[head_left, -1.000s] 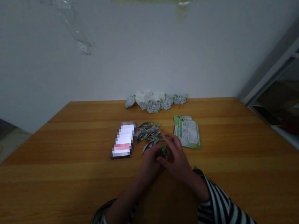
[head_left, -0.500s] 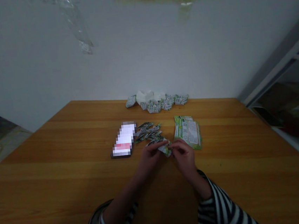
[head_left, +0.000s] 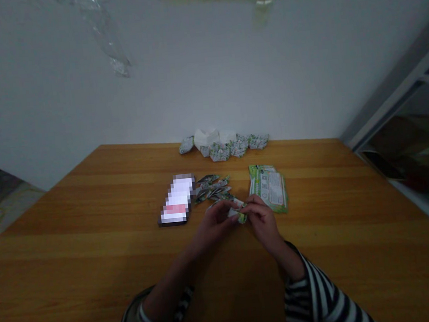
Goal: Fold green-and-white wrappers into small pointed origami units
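Note:
A small folded piece of green-and-white printed paper (head_left: pixel 242 218) is pinched between both hands just above the table. My left hand (head_left: pixel 216 222) grips its left side, thumb below and fingers above. On the other side, my right hand (head_left: pixel 264 223) closes thumb and fingertips on the paper's right edge. Fingers cover part of the piece. Right behind the hands lies a loose pile of folded paper pieces (head_left: pixel 211 187). A stack of flat green-and-white printed sheets (head_left: pixel 272 188) rests beyond my right hand.
A phone (head_left: pixel 176 200) with a lit, blurred screen lies left of the pile. Along the wall, several crumpled-looking folded paper pieces (head_left: pixel 220 151) and white paper (head_left: pixel 206 137) sit at the back of the wooden table (head_left: pixel 91 218). Shelving (head_left: pixel 398 138) stands at the right.
The fingers of my left hand have bent and shifted around the paper, with the thumb now along its lower side. My right fingers have re-gripped slightly. The other things stay put.

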### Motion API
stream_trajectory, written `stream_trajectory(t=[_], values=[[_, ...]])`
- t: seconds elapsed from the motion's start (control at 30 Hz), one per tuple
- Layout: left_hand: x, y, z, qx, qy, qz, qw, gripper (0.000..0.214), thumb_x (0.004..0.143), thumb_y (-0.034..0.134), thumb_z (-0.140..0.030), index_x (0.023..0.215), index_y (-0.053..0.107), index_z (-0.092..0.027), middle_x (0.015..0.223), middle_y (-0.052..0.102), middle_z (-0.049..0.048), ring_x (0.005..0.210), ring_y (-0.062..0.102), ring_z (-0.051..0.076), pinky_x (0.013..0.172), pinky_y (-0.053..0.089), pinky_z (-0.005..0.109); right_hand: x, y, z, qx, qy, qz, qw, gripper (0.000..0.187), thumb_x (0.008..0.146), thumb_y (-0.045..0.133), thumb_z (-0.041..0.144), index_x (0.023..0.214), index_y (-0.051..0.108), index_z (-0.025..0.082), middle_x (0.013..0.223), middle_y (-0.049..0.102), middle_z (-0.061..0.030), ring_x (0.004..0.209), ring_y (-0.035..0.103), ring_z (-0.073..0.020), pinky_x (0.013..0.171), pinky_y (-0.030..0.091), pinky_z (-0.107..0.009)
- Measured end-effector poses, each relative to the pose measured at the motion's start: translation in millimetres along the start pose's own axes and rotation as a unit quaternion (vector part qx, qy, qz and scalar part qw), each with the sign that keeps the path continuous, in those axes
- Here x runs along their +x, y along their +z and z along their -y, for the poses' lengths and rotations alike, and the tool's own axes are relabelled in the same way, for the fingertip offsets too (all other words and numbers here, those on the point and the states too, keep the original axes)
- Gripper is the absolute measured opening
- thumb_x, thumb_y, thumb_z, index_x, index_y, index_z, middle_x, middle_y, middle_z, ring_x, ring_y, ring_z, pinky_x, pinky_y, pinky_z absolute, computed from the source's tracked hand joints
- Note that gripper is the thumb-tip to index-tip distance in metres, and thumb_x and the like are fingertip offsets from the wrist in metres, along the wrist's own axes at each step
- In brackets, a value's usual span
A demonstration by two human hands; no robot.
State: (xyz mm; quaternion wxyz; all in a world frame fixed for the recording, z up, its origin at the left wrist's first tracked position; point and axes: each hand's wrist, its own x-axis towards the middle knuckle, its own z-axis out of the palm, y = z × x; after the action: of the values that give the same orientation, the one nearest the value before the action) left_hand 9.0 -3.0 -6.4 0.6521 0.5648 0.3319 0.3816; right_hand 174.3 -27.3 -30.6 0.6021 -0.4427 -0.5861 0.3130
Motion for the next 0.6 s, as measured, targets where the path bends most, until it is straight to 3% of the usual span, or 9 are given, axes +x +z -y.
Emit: stream_trajectory(t=[0.1, 0.2, 0.3, 0.43, 0.5, 0.6], values=[[2.2, 0.8, -0.2, -0.013, -0.005, -0.045, 0.999, 0.031, 0.07, 0.078, -0.034, 0.088, 0.063, -0.014, 0.09, 0.069, 0.0051, 0.084, 0.064, 0.018, 0.079, 0.049, 0.029, 1.0, -0.7, 5.9, 0.019, 0.007, 0.023, 1.0, 0.023, 0.084, 0.051, 0.015, 0.079, 0.072, 0.023, 0.087, 0.06, -0.0032, 0.087, 0.057, -0.0181, 0.079, 0.045, -0.029], [3.1, -0.2, -1.2, -0.034, -0.016, -0.084, 0.996, 0.029, 0.071, 0.077, -0.033, 0.084, 0.061, -0.014, 0.085, 0.07, 0.0045, 0.078, 0.065, 0.016, 0.074, 0.051, 0.027, 1.3, 0.4, 11.7, 0.068, 0.062, 0.024, 0.995, 0.025, 0.09, 0.049, 0.024, 0.106, 0.068, 0.026, 0.104, 0.066, -0.0042, 0.097, 0.06, -0.0193, 0.085, 0.047, -0.031], [3.6, -0.4, 1.2, -0.044, -0.01, -0.128, 0.991, 0.031, 0.068, 0.079, -0.031, 0.083, 0.057, -0.015, 0.085, 0.072, 0.0048, 0.077, 0.068, 0.017, 0.072, 0.053, 0.027, -1.0, 4.7, 9.9, 0.086, 0.113, 0.008, 0.99, 0.035, 0.085, 0.06, 0.03, 0.121, 0.06, 0.026, 0.113, 0.067, -0.0051, 0.095, 0.062, -0.0199, 0.081, 0.05, -0.031], [3.1, 4.3, 4.5, -0.04, 0.016, -0.158, 0.987, 0.043, 0.065, 0.081, -0.026, 0.099, 0.055, -0.018, 0.093, 0.074, 0.0062, 0.088, 0.071, 0.022, 0.079, 0.056, 0.033, -5.7, 9.7, 2.8, 0.011, 0.115, -0.041, 0.992, 0.033, 0.073, 0.073, 0.022, 0.105, 0.068, 0.023, 0.099, 0.071, -0.0048, 0.077, 0.062, -0.0177, 0.07, 0.05, -0.029], [2.2, 6.9, 3.6, -0.022, 0.028, -0.144, 0.989, 0.048, 0.066, 0.08, -0.027, 0.106, 0.057, -0.017, 0.1, 0.074, 0.0084, 0.095, 0.07, 0.024, 0.085, 0.055, 0.037, -6.5, 8.8, 2.4, -0.015, 0.084, -0.069, 0.994, 0.02, 0.073, 0.072, 0.019, 0.093, 0.072, 0.023, 0.089, 0.072, -0.0035, 0.074, 0.062, -0.0179, 0.071, 0.05, -0.031], [1.2, 8.1, 1.1, 0.036, 0.048, -0.123, 0.991, 0.036, 0.076, 0.071, -0.035, 0.105, 0.066, -0.015, 0.11, 0.072, 0.0112, 0.106, 0.066, 0.026, 0.096, 0.05, 0.04, -4.8, 3.6, 4.9, -0.03, 0.005, -0.08, 0.996, 0.01, 0.076, 0.07, 0.015, 0.077, 0.074, 0.025, 0.078, 0.072, -0.0028, 0.081, 0.064, -0.0202, 0.079, 0.05, -0.035]])
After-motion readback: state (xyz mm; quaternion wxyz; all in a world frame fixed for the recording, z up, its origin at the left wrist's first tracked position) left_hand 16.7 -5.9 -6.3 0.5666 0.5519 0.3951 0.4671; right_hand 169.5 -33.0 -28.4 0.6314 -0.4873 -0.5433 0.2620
